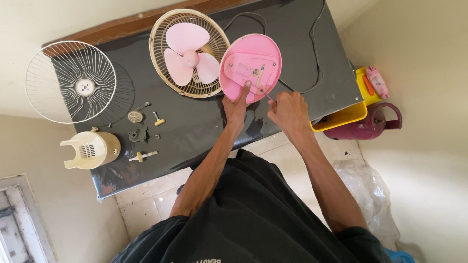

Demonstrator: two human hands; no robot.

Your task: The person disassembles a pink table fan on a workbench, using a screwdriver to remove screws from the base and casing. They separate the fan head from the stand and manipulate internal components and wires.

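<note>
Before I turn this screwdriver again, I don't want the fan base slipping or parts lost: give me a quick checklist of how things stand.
1. Left hand steadies the pink base, finger on its underside: ok.
2. Right hand grips the screwdriver: ok.
3. Tip seated in a screw: cannot tell, too small.
4. Base fully on the dark table: ok.
5. Black cord away from both hands: ok.
6. Loose small parts on the table, away from its edge: ok.
</note>
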